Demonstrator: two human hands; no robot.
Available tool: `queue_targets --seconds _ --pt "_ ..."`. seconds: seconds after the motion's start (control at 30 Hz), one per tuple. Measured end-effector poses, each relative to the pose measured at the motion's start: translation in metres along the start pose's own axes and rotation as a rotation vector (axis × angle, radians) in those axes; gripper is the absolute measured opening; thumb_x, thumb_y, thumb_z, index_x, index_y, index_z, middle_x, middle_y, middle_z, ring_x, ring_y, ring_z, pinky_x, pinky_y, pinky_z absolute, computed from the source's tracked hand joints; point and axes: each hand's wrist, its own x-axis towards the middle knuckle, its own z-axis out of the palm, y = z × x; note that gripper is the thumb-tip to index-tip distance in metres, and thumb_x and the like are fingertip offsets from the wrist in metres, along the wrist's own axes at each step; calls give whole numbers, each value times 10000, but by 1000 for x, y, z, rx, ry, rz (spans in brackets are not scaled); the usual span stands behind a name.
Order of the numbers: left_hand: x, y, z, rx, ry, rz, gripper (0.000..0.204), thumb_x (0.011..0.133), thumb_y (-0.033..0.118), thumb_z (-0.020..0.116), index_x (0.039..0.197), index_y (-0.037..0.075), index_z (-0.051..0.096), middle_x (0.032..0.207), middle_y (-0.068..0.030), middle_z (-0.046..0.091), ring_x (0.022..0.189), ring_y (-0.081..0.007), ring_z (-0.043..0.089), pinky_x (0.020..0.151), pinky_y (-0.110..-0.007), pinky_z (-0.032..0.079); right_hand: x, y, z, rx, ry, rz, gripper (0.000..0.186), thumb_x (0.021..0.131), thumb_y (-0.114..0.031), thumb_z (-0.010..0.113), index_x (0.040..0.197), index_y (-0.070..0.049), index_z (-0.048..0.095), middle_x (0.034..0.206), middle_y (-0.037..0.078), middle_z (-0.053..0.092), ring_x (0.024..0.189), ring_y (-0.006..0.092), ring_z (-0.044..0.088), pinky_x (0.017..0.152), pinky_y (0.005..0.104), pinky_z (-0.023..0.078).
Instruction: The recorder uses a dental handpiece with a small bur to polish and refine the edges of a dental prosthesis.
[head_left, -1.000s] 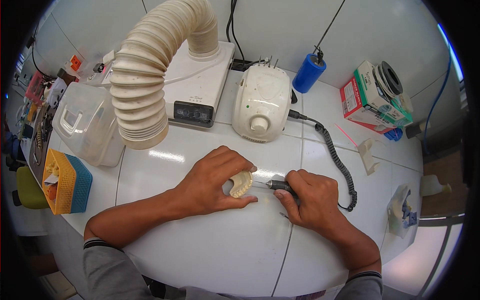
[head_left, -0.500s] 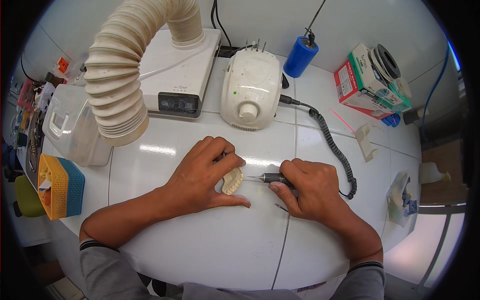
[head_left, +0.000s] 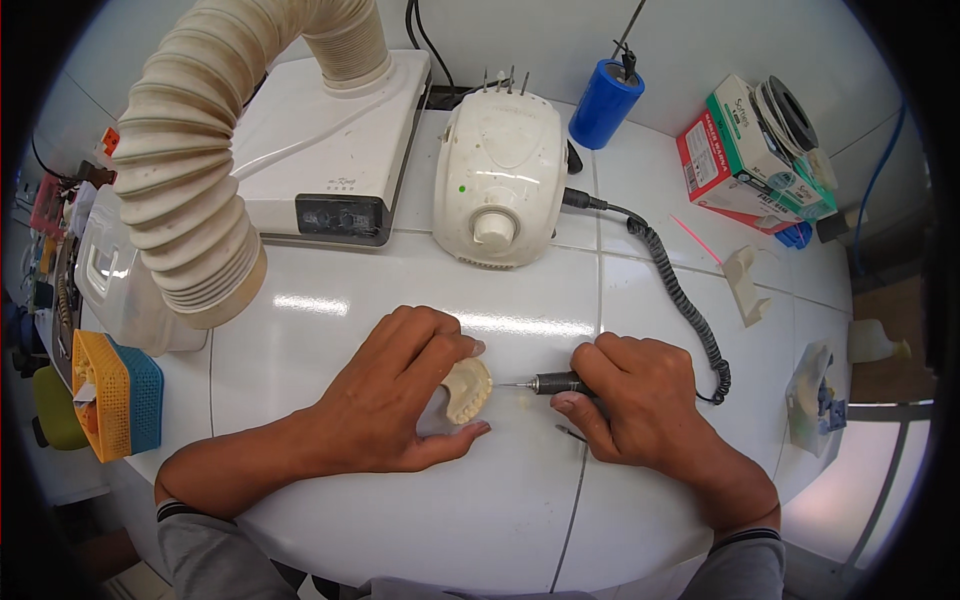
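Note:
A cream dental model [head_left: 468, 391], curved with a row of teeth along its outer edge, sits in my left hand [head_left: 402, 393]. The fingers curl over its far side and the thumb lies at its near side. My right hand [head_left: 640, 400] grips the dark body of a rotary handpiece [head_left: 561, 383]. Its thin metal bur points left, the tip close beside the teeth; whether it touches them I cannot tell. A coiled black cord [head_left: 683, 290] runs from the right hand's side up to a white control unit [head_left: 498, 180]. A small metal bur [head_left: 570, 433] lies near my right thumb.
A ribbed suction hose [head_left: 185, 190] arches from a white box-shaped machine [head_left: 325, 150] at the upper left. Clear plastic and yellow-and-blue baskets [head_left: 118, 395] stand left. A blue cylinder [head_left: 606, 103], stacked boxes [head_left: 745, 165] and a cream stand [head_left: 744, 285] occupy the right side.
The whole view has shifted a little. The dental model is turned slightly and shows more of its inner curve between my left fingers and thumb. Both hands keep their holds.

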Motion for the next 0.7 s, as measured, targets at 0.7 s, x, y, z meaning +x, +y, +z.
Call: queue_targets --seconds 0.7 --pt "2 -5 -1 -106 -32 4 701 742 264 1036 1327 35 725 1235 -131 586 1123 -299 638 925 -386 576 4 -4 -1 -45 -35 -18 352 979 -425 821 890 -125 660 727 24 535 548 214 582 510 379 432"
